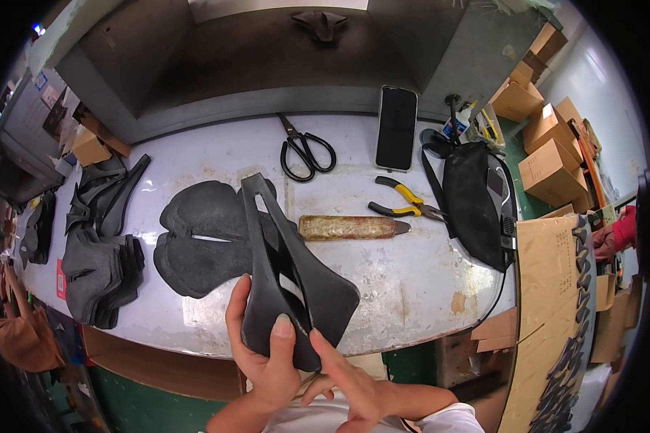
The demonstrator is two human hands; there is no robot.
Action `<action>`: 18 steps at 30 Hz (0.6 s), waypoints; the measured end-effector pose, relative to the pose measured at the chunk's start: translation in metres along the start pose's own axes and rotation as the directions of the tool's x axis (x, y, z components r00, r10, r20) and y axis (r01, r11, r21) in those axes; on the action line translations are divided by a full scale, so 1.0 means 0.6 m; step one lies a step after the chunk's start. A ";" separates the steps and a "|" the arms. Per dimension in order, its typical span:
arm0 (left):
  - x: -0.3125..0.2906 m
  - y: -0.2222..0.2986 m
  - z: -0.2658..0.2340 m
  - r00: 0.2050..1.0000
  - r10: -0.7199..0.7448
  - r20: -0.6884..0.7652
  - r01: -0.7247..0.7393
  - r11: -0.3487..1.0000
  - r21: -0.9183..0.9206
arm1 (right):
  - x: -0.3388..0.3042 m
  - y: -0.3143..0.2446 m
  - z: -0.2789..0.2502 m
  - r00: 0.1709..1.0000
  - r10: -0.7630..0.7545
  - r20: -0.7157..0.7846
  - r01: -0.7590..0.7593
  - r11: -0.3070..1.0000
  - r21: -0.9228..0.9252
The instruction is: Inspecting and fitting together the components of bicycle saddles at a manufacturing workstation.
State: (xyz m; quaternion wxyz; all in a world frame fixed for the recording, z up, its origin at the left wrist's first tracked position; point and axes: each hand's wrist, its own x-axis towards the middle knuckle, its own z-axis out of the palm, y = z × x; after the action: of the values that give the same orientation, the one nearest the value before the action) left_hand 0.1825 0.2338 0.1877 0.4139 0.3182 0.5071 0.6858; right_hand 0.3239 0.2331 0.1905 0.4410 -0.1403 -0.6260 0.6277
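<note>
A black bicycle saddle (326, 278) with a long central slot is held up over the near edge of the table, its narrow nose pointing away from me. My left hand (271, 368) is closed on its wide rear end, thumb on top and fingers round the left side. My right hand (357, 393) has its index finger stretched against the saddle beside the slot's near end; its other fingers are loosely bent below the rear edge. Behind the saddle lie black saddle-shaped pads (202, 263), partly covered by it.
On the white table (383, 310) lie a tape-wrapped tool (350, 228), black-handled scissors (307, 153), yellow-and-black pliers (408, 202), a phone (396, 128) and a black pouch (473, 202). Stacked pads (102, 281) and saddle covers (105, 195) stand left. Another person's hand (614, 234) shows far right.
</note>
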 end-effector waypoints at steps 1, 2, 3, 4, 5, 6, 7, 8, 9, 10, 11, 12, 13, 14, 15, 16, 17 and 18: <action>-0.001 -0.003 0.001 0.999 0.017 -0.034 -0.016 1.000 0.026 | 0.022 -0.014 0.006 0.999 -0.041 0.007 0.042 0.983 -0.178; -0.001 -0.004 0.000 0.997 0.034 -0.068 -0.031 0.998 0.052 | 0.043 -0.025 0.013 0.997 -0.080 0.022 0.083 0.934 -0.349; -0.001 -0.001 -0.005 0.996 0.039 -0.075 -0.035 0.998 0.060 | 0.053 -0.027 0.017 0.992 -0.116 0.046 0.123 0.855 -0.504; -0.002 0.005 -0.007 0.998 0.031 -0.052 -0.028 0.998 0.060 | 0.035 -0.010 0.000 0.992 -0.120 0.045 0.126 0.854 -0.504; -0.004 0.008 -0.008 0.999 0.023 -0.025 -0.022 0.998 0.058 | -0.004 0.025 -0.032 0.992 -0.125 0.032 0.128 0.926 -0.356; -0.006 0.007 -0.012 1.000 0.023 -0.020 -0.022 0.998 0.059 | -0.015 0.034 -0.038 0.992 -0.123 0.019 0.125 0.973 -0.196; -0.010 0.005 -0.018 0.999 0.044 0.028 -0.047 0.993 0.111 | -0.030 0.031 -0.021 0.916 -0.043 -0.400 0.038 0.999 -0.019; -0.014 0.002 -0.025 0.995 0.063 0.077 -0.075 0.984 0.161 | -0.031 0.035 -0.025 0.813 -0.004 -0.583 -0.013 1.000 -0.025; -0.018 -0.001 -0.036 0.995 0.065 0.077 -0.077 0.984 0.162 | 0.002 0.021 -0.024 0.675 0.030 -0.737 -0.062 0.998 -0.016; -0.022 -0.004 -0.049 0.984 0.052 0.173 -0.082 0.982 0.171 | -0.006 0.027 -0.037 0.675 0.029 -0.738 -0.060 0.998 -0.016; -0.023 -0.004 -0.056 0.963 0.037 0.268 -0.088 0.980 0.179 | -0.021 0.040 -0.061 0.810 0.105 -0.577 -0.172 0.983 -0.062; -0.019 0.009 -0.055 0.966 -0.013 0.257 -0.036 0.983 0.182 | -0.021 0.044 -0.072 0.898 0.198 -0.394 -0.269 0.954 -0.132; -0.009 0.007 -0.049 0.966 -0.011 0.260 -0.038 0.983 0.181 | -0.021 0.040 -0.070 0.897 0.195 -0.396 -0.266 0.955 -0.134; 0.003 0.004 -0.039 0.960 0.203 0.193 -0.245 0.943 0.225 | -0.017 0.030 -0.063 0.909 0.049 -0.413 -0.210 0.911 -0.355; 0.010 0.000 -0.034 0.902 0.408 0.137 -0.431 0.857 0.282 | -0.012 0.016 -0.055 0.912 -0.095 -0.400 -0.159 0.815 -0.558; 0.017 -0.011 -0.040 0.863 0.483 0.145 -0.499 0.775 0.387 | -0.005 0.005 -0.048 0.928 -0.129 -0.350 -0.158 0.715 -0.681; 0.021 -0.003 -0.047 0.864 0.481 0.147 -0.498 0.776 0.388 | -0.002 0.006 -0.043 0.927 -0.128 -0.353 -0.160 0.716 -0.680; 0.027 0.010 -0.053 0.869 0.361 0.338 -0.495 0.627 0.601 | 0.001 0.006 -0.041 0.955 -0.185 -0.233 -0.057 0.654 -0.755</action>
State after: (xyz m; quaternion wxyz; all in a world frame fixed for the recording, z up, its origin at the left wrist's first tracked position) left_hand 0.1465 0.2337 0.1849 0.1404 0.6190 0.5874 0.5021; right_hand 0.3400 0.2501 0.1831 0.4515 -0.3781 -0.7626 0.2676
